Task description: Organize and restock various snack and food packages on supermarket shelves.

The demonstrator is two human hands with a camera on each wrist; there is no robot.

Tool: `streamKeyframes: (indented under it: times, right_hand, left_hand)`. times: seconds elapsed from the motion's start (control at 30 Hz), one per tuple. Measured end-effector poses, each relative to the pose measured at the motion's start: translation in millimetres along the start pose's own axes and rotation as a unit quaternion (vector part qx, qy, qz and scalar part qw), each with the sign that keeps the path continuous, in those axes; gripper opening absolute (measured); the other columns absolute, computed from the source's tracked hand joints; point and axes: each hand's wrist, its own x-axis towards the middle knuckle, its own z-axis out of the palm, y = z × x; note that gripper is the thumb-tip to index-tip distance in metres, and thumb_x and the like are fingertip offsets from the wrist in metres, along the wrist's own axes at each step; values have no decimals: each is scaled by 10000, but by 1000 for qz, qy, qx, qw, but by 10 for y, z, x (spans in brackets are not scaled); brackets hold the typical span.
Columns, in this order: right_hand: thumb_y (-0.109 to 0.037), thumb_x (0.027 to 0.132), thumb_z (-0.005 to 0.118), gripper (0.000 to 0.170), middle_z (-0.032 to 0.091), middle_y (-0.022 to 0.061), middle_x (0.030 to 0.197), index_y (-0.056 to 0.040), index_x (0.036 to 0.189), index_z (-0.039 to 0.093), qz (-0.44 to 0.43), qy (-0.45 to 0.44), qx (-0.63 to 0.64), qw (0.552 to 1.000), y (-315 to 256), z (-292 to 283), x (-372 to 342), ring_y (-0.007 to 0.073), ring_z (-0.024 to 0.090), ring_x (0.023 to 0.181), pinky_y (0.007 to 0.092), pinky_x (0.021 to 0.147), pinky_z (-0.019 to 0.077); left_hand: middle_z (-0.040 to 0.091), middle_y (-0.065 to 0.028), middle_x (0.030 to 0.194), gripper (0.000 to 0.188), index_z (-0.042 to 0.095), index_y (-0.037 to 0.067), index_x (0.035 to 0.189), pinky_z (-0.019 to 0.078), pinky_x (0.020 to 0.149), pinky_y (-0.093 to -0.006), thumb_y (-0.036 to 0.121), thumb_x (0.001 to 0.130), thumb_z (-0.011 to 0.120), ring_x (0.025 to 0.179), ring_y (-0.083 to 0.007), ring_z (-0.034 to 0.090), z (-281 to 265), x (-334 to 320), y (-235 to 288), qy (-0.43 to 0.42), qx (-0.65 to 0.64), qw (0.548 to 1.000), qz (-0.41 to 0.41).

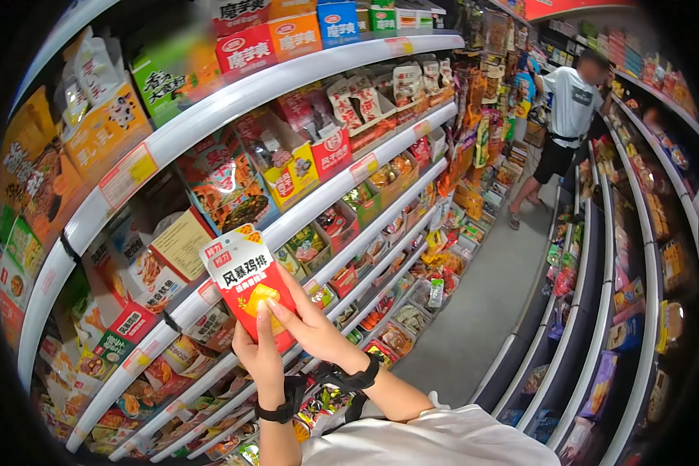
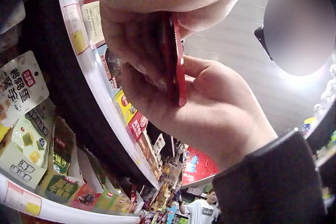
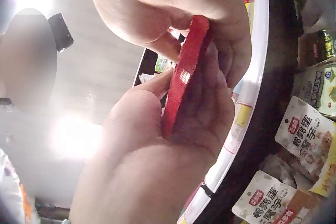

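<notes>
Both hands hold one red and white snack pouch (image 1: pixel 245 268) in front of the shelves, its printed front facing up in the head view. My left hand (image 1: pixel 259 356) grips the pouch's lower left part, thumb on the front. From the right, my right hand (image 1: pixel 312 330) pinches it, with the thumb over the yellow food picture and the fingers behind. In the left wrist view the red pouch (image 2: pixel 179 66) appears edge-on between the two hands. The right wrist view likewise shows the red lower edge of the pouch (image 3: pixel 184 77).
Shelves of packaged snacks (image 1: pixel 295 167) fill the left, their white front rails (image 1: pixel 272 66) close to the hands. Another shelf rack (image 1: pixel 598 311) lines the right. Between them runs a grey floor aisle (image 1: pixel 474 299), where a person in a white shirt (image 1: pixel 568 109) stands farther back.
</notes>
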Motion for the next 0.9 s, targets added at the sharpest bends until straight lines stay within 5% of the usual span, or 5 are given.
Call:
streamKeyframes:
  times: [0.6,0.7,0.9]
  right_hand:
    - [-169,938,446,495,419,168,1314,-19,1367,251,72,-10,-52,996,198,735,-399,210,424,1203,312,987,333]
    - [-177,938,454,512,351,144,1357,26,1357,240,111,-54,7,992,118,925,-409,180,329,1261,303,1041,262]
    - [-178,935,464,519,353,143,1354,25,1356,239,125,-85,-1,989,348,1413,-529,177,334,1256,298,1037,267]
  left_hand:
    - [613,-84,982,292,553,-40,1043,453,747,-251,223,922,515,842,-110,568,-709,-160,120,103,-26,994,-17]
    - [616,-82,970,276,559,-39,1034,454,742,-250,209,923,510,835,-109,568,-953,-219,149,114,-22,993,-23]
    - [619,-79,958,261,569,-38,1024,453,733,-248,195,923,506,829,-100,566,-1424,-345,255,158,-33,987,-23]
